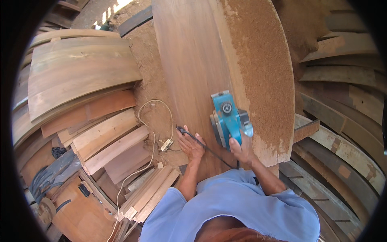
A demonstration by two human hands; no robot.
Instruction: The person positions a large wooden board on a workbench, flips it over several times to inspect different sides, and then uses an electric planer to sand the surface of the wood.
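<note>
My right hand (241, 147) is wrapped round the rear handle of a blue electric planer (227, 115). The planer rests on a long, broad wooden board (193, 52), near its close end. At the board's left edge is my left hand (191, 145), its fingers fairly straight, with the planer's black power cord (215, 154) held at them. From there the cord runs back to the planer's rear beside my shirt. Part of the cord by the fingertips is hard to make out.
Sawdust (266, 68) thickly covers the right side of the work surface. A pale extension cord (154, 133) with a white socket block (166, 144) lies on the ground to the left. Stacked planks (84, 68) stand left, more boards (342, 76) right, and cut strips (155, 187) near my left elbow.
</note>
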